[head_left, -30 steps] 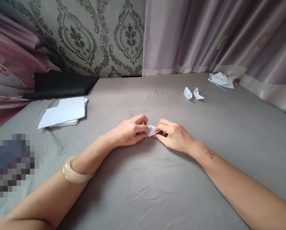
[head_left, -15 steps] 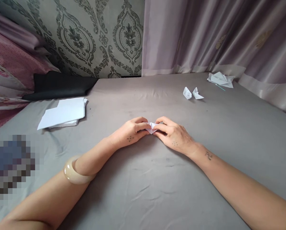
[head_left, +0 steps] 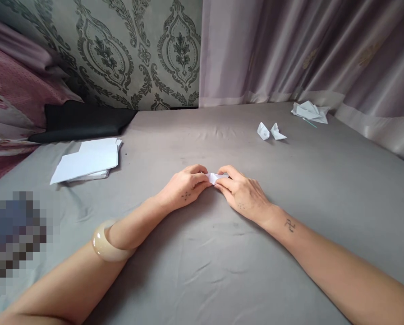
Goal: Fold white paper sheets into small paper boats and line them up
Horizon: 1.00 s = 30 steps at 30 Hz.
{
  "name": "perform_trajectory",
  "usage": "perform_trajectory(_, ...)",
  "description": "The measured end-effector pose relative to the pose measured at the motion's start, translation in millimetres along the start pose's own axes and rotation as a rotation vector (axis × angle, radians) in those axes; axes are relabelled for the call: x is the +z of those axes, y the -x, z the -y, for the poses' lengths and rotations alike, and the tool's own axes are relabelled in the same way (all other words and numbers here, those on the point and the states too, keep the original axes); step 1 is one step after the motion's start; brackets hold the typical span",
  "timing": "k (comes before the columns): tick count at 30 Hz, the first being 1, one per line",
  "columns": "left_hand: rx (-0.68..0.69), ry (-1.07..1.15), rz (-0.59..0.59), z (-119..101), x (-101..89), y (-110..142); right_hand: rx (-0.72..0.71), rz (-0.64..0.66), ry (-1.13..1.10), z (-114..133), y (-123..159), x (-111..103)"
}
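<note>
A small folded white paper (head_left: 213, 178) is held between my two hands, just above or on the grey cloth; I cannot tell which. My left hand (head_left: 187, 186) pinches its left side, fingers closed over the edge. On the opposite side, my right hand (head_left: 241, 188) grips the paper between thumb and fingers. Much of the paper is covered by my fingertips, and only its creased middle shows. Farther back to the right stand two small folded paper shapes (head_left: 263, 131), side by side.
A stack of white paper sheets (head_left: 87, 159) lies at the left, in front of a black cloth (head_left: 83, 121). At the back right are more folded papers (head_left: 310, 111) with a thin greenish stick (head_left: 310, 123). A blurred-out object (head_left: 14, 234) is at the left edge.
Both hands have shifted slightly, the right one a little to the left. The folded paper has tilted, from a downward-pointing shape to a flatter, narrower one.
</note>
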<state>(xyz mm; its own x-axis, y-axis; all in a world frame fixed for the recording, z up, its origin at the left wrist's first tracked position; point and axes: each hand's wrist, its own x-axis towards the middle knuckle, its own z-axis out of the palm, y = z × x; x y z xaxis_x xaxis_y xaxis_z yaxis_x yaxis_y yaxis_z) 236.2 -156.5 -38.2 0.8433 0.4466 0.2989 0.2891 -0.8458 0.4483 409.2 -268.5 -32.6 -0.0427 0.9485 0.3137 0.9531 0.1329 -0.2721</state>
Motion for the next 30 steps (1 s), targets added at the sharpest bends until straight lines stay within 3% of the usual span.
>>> perform_trajectory(9, -0.303, 0.399, 0.034, -7, -9.6, -5, 0.230, -0.059, -0.410, -2, -8, 2)
perform_trajectory(16, -0.216, 0.878, -0.173, -11, -4.6, -7, 0.347, -0.142, -0.942, -2, -10, 5)
perform_trajectory(23, -0.258, 1.099, -0.231, -17, -5.0, -10, 0.336, -0.239, -0.940, 1, -12, 3)
perform_trajectory(30, -0.312, 1.215, -0.090, -20, -5.7, -10, 0.278, -0.242, -0.803, 2, -12, 1)
